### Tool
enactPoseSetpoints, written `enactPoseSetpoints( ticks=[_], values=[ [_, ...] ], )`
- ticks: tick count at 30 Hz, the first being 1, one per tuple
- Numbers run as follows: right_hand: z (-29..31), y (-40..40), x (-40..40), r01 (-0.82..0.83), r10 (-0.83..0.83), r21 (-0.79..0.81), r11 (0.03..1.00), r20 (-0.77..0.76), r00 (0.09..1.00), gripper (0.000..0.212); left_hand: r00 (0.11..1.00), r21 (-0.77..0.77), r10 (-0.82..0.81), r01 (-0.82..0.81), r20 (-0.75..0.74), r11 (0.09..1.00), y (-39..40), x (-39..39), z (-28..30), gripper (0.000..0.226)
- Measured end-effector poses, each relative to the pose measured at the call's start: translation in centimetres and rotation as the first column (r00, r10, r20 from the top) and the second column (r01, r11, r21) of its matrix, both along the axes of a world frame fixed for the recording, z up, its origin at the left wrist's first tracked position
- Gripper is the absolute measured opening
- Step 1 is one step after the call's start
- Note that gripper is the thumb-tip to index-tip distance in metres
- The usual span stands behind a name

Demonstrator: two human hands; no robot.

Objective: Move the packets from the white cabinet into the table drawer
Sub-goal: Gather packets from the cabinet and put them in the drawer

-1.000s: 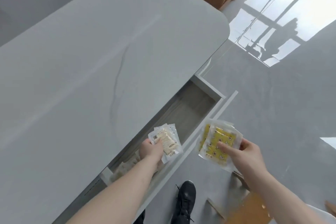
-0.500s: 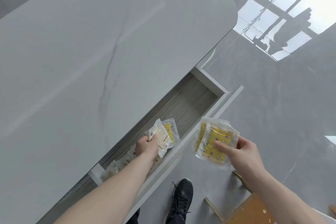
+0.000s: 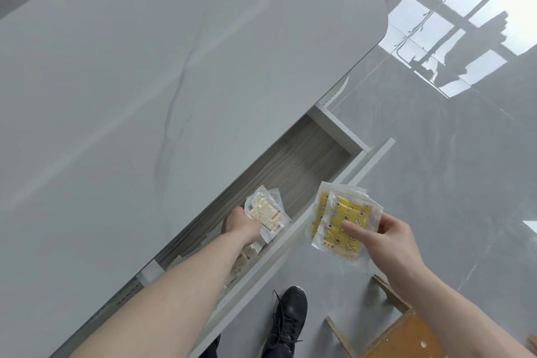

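Lowering packets into drawer | left hand pinched them | right hand gripped yellow packets | light, slippery film; hold edges.

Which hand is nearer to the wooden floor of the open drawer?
Left. The left hand is down inside the drawer, holding pale packets just over its floor. The right hand holds yellow packets outside, beyond the drawer's front panel.

A single wide-angle head camera is looking steeply down and forward from above the grey table, taking in its open drawer, both forearms close below, and glossy floor at right.
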State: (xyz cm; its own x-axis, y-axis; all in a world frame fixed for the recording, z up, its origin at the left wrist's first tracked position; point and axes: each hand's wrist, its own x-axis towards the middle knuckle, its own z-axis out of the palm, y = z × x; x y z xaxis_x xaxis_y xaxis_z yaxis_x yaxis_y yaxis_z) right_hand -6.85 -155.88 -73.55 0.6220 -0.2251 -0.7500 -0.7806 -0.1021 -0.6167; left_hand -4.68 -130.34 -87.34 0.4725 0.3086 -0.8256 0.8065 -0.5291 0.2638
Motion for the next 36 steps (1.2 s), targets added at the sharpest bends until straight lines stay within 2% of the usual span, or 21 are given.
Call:
enactPoseSetpoints(
  ticks=[3, 7, 8, 10, 11, 13, 15, 19, 23, 27, 30, 36],
  values=[
    [0.0, 0.6, 0.2, -0.013, 0.013, 0.017, 1.0, -0.002, 1.0, 0.015, 1.0, 0.008, 0.028, -0.028, -0.006, 1.0, 0.1, -0.4, 0.8, 0.02],
    [0.7, 1.4, 0.6, -0.035, 0.037, 0.064, 0.997, -0.027, 0.999, 0.018, 0.996, -0.023, -0.012, 0.014, 0.086, 1.0, 0.5, -0.4, 4.0, 0.047],
    [1.0, 1.5, 0.8, -0.041, 0.044, 0.089, 0.995, -0.037, 0.998, 0.018, 0.993, -0.082, -0.007, 0.017, 0.12, 0.996, 0.7, -0.4, 5.1, 0.044],
    [1.7, 1.6, 1.1, -0.05, 0.062, 0.165, 0.985, -0.069, 0.996, 0.021, 0.988, -0.314, 0.092, -0.05, 0.121, 0.948, 0.5, -0.2, 7.8, 0.03],
    [2.0, 1.7, 1.2, -0.054, 0.074, 0.205, 0.977, -0.09, 0.993, 0.022, 0.986, -0.449, 0.148, -0.099, 0.074, 0.888, 0.3, 0.0, 9.1, 0.026],
    [2.4, 2.0, 1.4, -0.071, 0.107, 0.259, 0.963, -0.129, 0.986, 0.024, 0.986, -0.65, 0.165, -0.15, -0.039, 0.745, -0.2, 0.5, 11.7, 0.033],
    [2.5, 2.3, 1.6, -0.075, 0.12, 0.281, 0.957, -0.146, 0.982, 0.025, 0.987, -0.735, 0.137, -0.15, -0.079, 0.661, -0.5, 0.6, 13.0, 0.039],
    [2.4, 2.7, 1.9, -0.069, 0.127, 0.32, 0.945, -0.165, 0.978, 0.025, 0.976, -0.716, 0.219, -0.166, -0.019, 0.678, -0.4, 0.4, 12.5, 0.025],
    [1.6, 3.0, 2.0, -0.093, 0.141, 0.265, 0.96, -0.169, 0.976, 0.024, 0.953, -0.683, 0.304, -0.225, -0.005, 0.695, -0.4, -0.3, 11.1, 0.014],
    [0.5, 2.6, 1.6, -0.071, 0.111, 0.214, 0.974, -0.184, 0.977, 0.021, 0.914, -0.659, 0.404, -0.327, -0.039, 0.677, -0.8, -0.9, 9.5, 0.027],
    [-0.2, 2.2, 1.3, -0.052, 0.086, 0.184, 0.982, -0.182, 0.98, 0.019, 0.881, -0.658, 0.47, -0.388, -0.058, 0.646, -1.4, -1.2, 8.4, 0.025],
    [-1.4, 0.9, 1.2, 0.015, -0.001, 0.099, 0.995, -0.145, 0.989, 0.016, 0.844, -0.369, 0.534, -0.482, 0.047, 0.795, -0.6, -1.0, 3.6, 0.012]
  ],
)
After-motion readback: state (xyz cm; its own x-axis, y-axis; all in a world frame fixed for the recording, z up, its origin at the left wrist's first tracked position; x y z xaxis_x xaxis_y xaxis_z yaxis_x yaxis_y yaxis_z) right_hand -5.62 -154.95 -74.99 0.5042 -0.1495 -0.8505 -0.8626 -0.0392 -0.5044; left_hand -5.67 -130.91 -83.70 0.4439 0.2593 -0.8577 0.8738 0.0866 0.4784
